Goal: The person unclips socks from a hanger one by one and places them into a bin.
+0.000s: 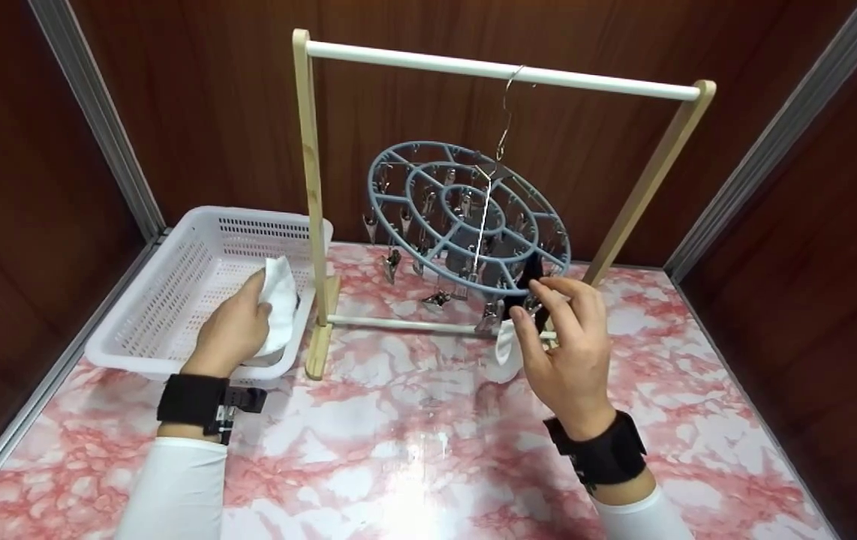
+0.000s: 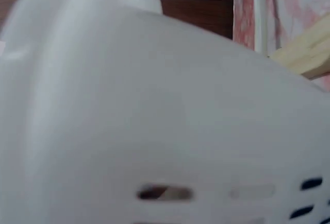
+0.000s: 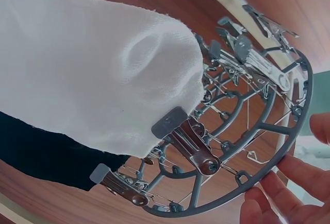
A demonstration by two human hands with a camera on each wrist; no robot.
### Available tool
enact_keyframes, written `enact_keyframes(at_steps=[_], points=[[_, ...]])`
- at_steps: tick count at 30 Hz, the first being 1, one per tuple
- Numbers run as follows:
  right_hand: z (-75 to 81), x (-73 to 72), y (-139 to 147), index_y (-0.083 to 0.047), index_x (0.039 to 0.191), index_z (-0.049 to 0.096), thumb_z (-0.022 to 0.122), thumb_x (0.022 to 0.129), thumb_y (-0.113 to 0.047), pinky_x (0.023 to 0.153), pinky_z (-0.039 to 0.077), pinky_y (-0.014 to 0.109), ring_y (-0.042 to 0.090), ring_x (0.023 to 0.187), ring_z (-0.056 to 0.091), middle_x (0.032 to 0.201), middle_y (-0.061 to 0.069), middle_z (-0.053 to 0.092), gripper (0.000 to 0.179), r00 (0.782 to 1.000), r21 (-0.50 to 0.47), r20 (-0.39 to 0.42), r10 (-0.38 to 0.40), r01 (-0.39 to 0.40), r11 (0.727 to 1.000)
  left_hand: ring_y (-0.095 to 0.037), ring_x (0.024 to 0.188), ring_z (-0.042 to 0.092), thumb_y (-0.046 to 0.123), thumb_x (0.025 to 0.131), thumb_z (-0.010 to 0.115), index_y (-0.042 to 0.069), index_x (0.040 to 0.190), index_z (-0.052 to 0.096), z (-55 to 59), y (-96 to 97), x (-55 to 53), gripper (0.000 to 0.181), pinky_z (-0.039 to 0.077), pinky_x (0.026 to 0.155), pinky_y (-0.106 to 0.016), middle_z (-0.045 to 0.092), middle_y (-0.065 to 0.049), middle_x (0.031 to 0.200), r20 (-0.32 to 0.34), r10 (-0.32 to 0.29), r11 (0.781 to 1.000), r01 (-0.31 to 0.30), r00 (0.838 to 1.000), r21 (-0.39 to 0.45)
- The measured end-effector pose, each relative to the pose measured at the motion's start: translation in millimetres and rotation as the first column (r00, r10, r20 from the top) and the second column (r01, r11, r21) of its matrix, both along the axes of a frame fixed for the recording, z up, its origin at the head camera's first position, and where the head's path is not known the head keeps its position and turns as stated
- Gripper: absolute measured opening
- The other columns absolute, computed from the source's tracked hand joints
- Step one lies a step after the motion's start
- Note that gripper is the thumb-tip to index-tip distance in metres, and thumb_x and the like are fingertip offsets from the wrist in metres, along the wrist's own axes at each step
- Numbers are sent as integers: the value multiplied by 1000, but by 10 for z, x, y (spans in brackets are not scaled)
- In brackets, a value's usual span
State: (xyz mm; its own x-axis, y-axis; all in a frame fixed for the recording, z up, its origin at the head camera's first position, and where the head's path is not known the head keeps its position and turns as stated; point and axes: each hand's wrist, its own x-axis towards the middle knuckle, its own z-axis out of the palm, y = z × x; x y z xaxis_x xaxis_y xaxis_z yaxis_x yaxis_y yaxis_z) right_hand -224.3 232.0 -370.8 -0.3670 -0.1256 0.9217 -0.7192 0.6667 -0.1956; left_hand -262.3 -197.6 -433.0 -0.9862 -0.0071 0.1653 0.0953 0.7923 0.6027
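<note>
My left hand (image 1: pixel 235 322) grips a folded white sock (image 1: pixel 280 304) over the right side of the white basket (image 1: pixel 117 361). The basket's pale wall (image 2: pixel 180 105) fills most of the left wrist view and hides that hand. On the right, my right hand (image 1: pixel 571 352) has its thumb and forefinger apart, fingertips at the rim of a round blue-grey clip hanger (image 3: pixel 301 126). Metal clips near that hand hold a white sock (image 3: pixel 103 69) and a dark sock (image 3: pixel 51 152), both hanging from the hanger. It tilts down toward my right hand.
A rack with wooden legs (image 1: pixel 311 172) and a white top bar (image 1: pixel 428 60) carries the hanger by its metal hook (image 1: pixel 506 105). Several metal clips (image 1: pixel 391 264) dangle underneath. Brown panels (image 1: pixel 196 112) enclose the red-and-white marbled table (image 1: pixel 368 450).
</note>
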Motion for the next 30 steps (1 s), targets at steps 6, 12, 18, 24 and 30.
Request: enact_keyframes(at_steps=[6,12,18,24,30], points=[[2,18,-20,-1,124,71,73,93,-20,90,43,40,37,112,56,121,19,65,37,1000,11,0,15,-15,1000,-53,101,63,17,101,59,-3,153,36,-47,3,4,61,50,76,-66,61,-35,125,-47,116,983,-122,992,-136],[15,57,-64,0,125,71,71,96,-21,89,44,40,37,109,57,121,20,65,36,997,29,-26,75,-74,997,-53,100,56,13,92,69,-12,135,53,-12,81,-5,53,47,79,-64,59,-35,112,-303,262,950,-300,916,-85],[86,126,-126,4,120,71,66,100,-21,82,44,34,36,101,60,118,23,66,32,983,41,-80,165,-162,986,-36,83,63,19,94,69,-1,124,66,125,336,32,36,51,69,-50,69,-16,97,-418,264,962,-266,869,53],[168,146,-155,8,113,72,67,97,-11,96,47,41,43,105,61,112,27,67,26,979,-49,-140,145,-153,987,-23,82,64,22,97,68,6,120,68,265,716,153,28,55,70,-41,69,-6,98,-335,25,990,23,942,138],[104,72,-74,5,118,71,69,91,-4,98,42,42,42,114,57,118,25,65,29,996,-77,-87,24,-31,997,-24,103,65,42,95,70,18,124,65,194,1143,269,39,55,90,-45,67,0,117,-113,-269,916,290,956,275]])
